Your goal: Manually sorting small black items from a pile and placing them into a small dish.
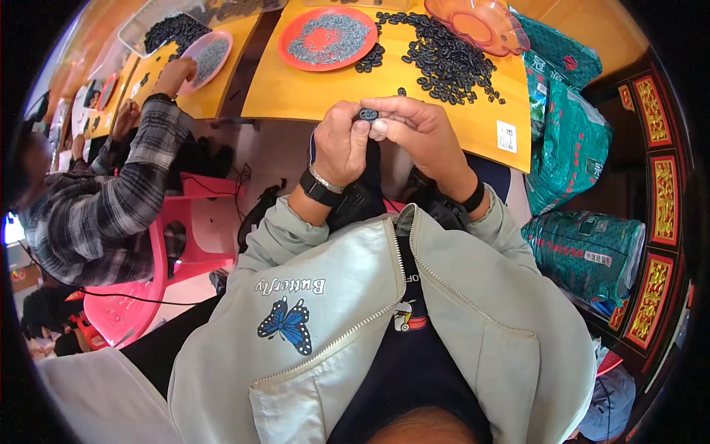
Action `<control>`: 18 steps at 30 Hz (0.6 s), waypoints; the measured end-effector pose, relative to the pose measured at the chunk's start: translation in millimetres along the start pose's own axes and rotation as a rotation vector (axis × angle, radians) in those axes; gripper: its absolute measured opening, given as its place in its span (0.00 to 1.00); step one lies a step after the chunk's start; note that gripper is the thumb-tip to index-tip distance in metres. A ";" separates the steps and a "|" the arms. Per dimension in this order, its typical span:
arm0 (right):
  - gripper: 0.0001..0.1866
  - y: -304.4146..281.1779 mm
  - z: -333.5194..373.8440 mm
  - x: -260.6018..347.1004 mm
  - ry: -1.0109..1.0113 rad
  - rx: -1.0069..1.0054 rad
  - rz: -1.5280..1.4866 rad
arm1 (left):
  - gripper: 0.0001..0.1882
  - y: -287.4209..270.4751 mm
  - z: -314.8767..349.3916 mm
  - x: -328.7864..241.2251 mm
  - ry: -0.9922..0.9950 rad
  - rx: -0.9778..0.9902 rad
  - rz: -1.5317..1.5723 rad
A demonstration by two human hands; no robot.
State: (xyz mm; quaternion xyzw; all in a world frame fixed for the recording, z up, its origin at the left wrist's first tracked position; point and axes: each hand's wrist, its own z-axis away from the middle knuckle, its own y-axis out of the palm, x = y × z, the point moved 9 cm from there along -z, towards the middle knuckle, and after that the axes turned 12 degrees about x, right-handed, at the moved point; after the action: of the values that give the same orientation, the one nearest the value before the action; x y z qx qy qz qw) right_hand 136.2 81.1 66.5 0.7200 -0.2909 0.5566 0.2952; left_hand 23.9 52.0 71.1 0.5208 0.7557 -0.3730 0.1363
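Observation:
Just off the table's near edge, both hands meet around one small black oval piece (367, 115) with holes in its face. My left hand (339, 144) is closed, its thumb and forefinger pinching the piece's left end. From the other side my right hand (414, 133) grips it between thumb and fingers. Beyond them on the yellow table (288, 96) stands a round red plate (285, 52) holding many small silvery metal parts. A wide heap of similar black pieces (447, 59) lies to the right of that plate.
A clear reddish scalloped bowl (473, 22) stands at the table's far right. Green printed sacks (566, 140) lean beside the table. To the left a co-worker in a checked shirt (111, 207) sits on a pink chair (159, 251), reaching into a pink plate (214, 66).

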 end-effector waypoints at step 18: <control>0.12 -18.1 -16.1 -18.6 0.048 -0.101 0.158 | 0.06 16.6 5.8 51.0 -0.366 0.040 0.501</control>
State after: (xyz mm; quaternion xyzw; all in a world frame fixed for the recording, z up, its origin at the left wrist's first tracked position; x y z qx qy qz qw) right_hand 135.6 106.8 49.8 0.6653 -0.3675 0.5799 0.2933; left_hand 16.2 85.9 29.8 0.6177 0.5591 -0.4300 0.3478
